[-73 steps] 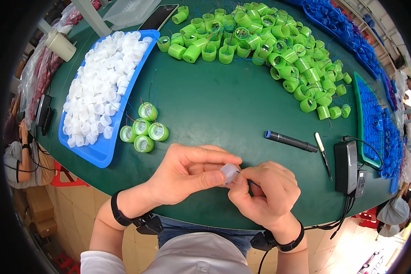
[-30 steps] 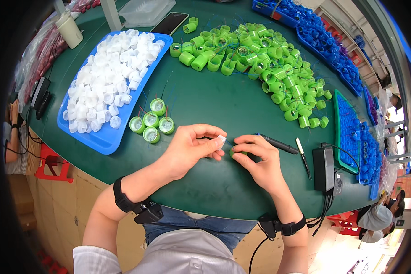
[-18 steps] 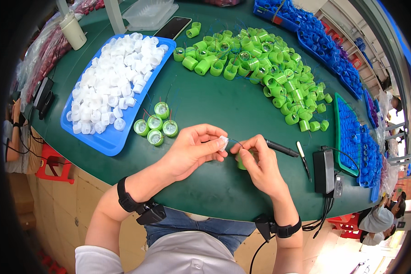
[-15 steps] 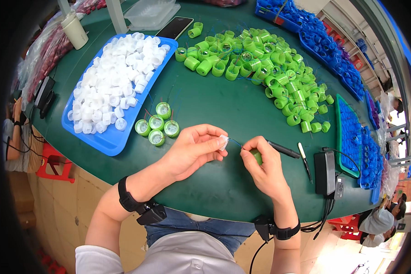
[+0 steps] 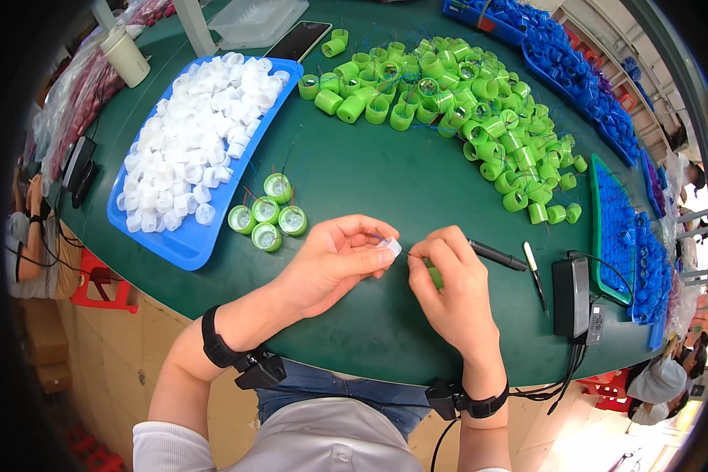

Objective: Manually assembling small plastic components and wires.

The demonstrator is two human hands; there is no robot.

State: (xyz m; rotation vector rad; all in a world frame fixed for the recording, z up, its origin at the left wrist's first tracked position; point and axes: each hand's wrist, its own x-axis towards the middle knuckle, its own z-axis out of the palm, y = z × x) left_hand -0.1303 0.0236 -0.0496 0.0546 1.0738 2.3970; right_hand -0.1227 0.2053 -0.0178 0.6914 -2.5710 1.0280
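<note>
My left hand (image 5: 344, 253) pinches a small translucent white plastic cap (image 5: 390, 246) between thumb and fingertips. Thin dark wires pass at the cap and run toward my right hand (image 5: 454, 285). That hand is closed round a green plastic cup (image 5: 435, 276), mostly hidden by the fingers, with its fingertips at the wires. Left of my left hand stand several green cups with white caps inside (image 5: 266, 211), thin wires rising from them. Farther left, a blue tray (image 5: 189, 257) holds a heap of white caps (image 5: 185, 149).
A large pile of green cups with wires (image 5: 448, 98) spreads across the far table. Right of my right hand lie a black marker (image 5: 496, 255), a slim white-and-black tool (image 5: 536, 275) and a black power adapter (image 5: 570, 299). A phone (image 5: 300, 41) lies at the back; trays of blue parts (image 5: 574, 90) line the right.
My right hand has moved slightly left, closer to the cap. The cap is turned differently in my left fingers, and a wire end now shows on its left side.
</note>
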